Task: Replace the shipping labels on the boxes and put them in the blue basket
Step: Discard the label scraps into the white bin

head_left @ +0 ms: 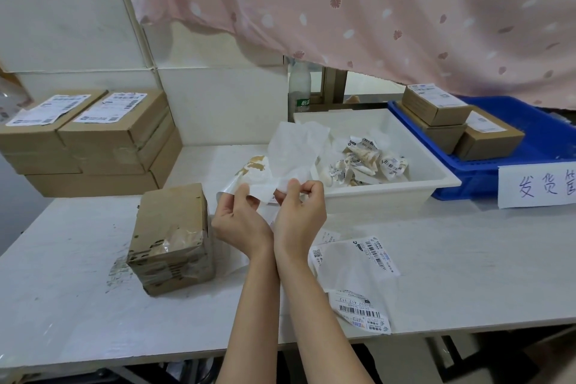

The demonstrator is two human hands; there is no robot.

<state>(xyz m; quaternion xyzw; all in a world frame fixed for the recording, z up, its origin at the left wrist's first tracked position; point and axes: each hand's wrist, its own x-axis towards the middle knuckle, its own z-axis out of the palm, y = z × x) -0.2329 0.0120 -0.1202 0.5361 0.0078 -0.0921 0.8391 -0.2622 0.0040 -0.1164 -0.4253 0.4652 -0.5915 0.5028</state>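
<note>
1. Two bare forearms reach up from the bottom edge, wrists close together, above a white table [467, 259].
2. The left hand [241, 221] has its fingers curled around the lower edge of a crumpled white peeled label [293, 153], pinching it.
3. The right hand [300, 212] pinches the same sheet just beside the left hand, thumb and fingertips closed on the paper.
4. The sheet rises above both hands, partly over the near left corner of a white tray [436, 171] holding crumpled label scraps.
5. A bare cardboard box [173, 237], its top torn and taped, sits on the table just left of the left hand, not touched.
6. New labels [361, 287] lie flat on the table, right of the forearms.
7. The blue basket [530, 146] stands at far right, holding labelled boxes.
8. A stack of labelled boxes [93, 140] sits at far left.
</note>
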